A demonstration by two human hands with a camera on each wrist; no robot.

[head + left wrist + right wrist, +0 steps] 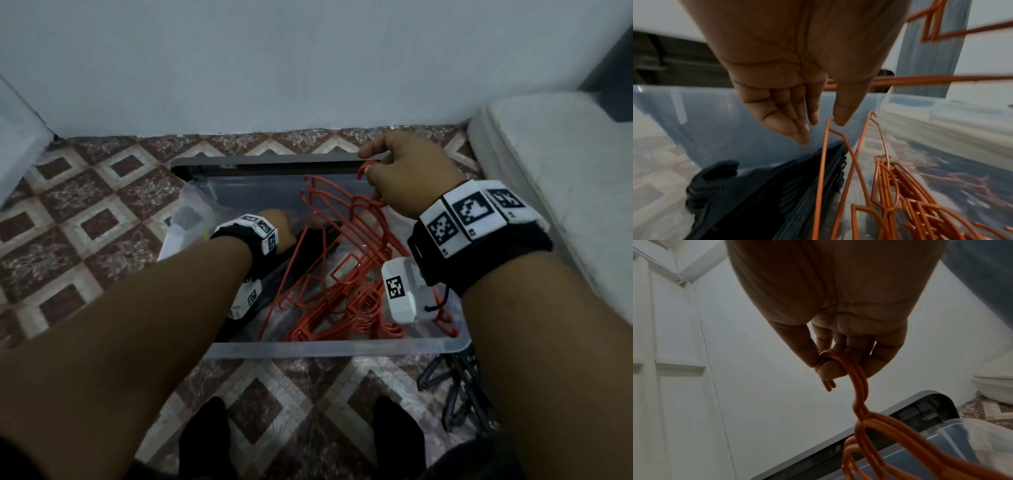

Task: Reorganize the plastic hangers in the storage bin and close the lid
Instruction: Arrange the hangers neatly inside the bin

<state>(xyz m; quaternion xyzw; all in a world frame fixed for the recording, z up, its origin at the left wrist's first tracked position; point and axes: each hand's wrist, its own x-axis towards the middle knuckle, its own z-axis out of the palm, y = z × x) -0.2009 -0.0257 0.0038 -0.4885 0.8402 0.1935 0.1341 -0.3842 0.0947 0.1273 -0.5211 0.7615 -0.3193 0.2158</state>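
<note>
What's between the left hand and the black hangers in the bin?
An orange hanger rises just under the left hand's fingertips, beside the black hangers. Otherwise nothing visible blocks them; the hand holds nothing. The right hand holds other orange hangers' hooks over the bin.

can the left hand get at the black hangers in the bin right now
Probably yes. The left hand hangs open inside the bin, just above the black hangers, with nothing over them; an orange hanger stands beside its fingertips.

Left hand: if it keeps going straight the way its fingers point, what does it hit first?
Probably the black hangers stacked in the bin. The left hand points down at them, its thumb at an orange hanger; depth unclear.
</note>
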